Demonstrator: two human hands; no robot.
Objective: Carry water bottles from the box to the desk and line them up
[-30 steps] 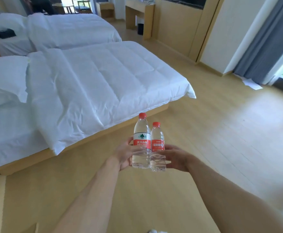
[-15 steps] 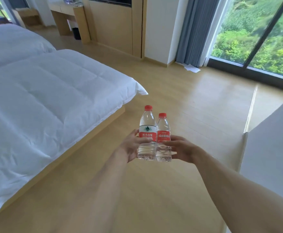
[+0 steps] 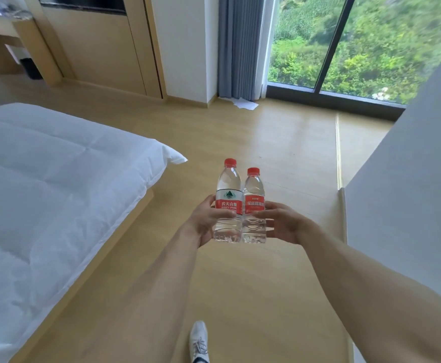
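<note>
The left hand [image 3: 205, 221] curls round the lower half of the taller bottle [image 3: 228, 203], thumb across the front below the red label, while the right hand [image 3: 282, 223] grips the shorter bottle [image 3: 254, 206] the same way, its thumb lying across the label's lower edge. The two bottles stand upright and touch along their sides, pressed together between the hands, held out in front of the body above the wooden floor [image 3: 266, 142]. That shared squeeze looks like the weak point: each bottle is clear, thin plastic and full of water, so a jolt mid-stride could let one slide down against the other, and the bases hang free below the fingers with nothing under them. A shoe [image 3: 199, 339] shows below the grip, so the person is probably walking, which adds sway. To the left of the hands the corner of the bed [image 3: 57, 179] juts close to the path, and to the right a white wall [image 3: 410, 179] edge stands near the right forearm; brushing either could knock an elbow and loosen a hold. The desk [image 3: 2, 30] appears far ahead to the left, so I judge the carry is only partway done. No box is in view.
</note>
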